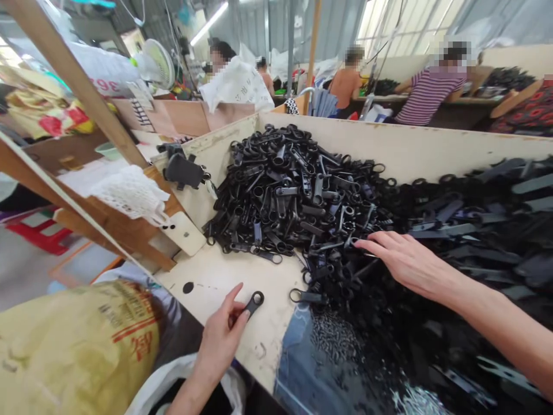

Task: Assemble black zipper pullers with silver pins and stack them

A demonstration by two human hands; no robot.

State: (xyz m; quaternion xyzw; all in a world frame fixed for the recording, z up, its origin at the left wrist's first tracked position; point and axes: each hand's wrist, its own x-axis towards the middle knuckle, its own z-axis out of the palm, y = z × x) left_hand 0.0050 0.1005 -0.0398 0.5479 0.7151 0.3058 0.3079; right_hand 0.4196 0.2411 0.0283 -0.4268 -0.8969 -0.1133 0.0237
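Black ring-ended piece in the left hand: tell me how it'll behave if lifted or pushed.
The black ring-ended piece looks stiff, extending straight from the left hand. It is probably light, since a pinch at one end seems enough to hold it. Its flat shape suggests it would slide rather than roll.

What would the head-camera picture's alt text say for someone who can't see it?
A person's left hand holds a black ring-ended part; the right hand is at a large heap of similar parts on a pale worktable. Other people are beyond.
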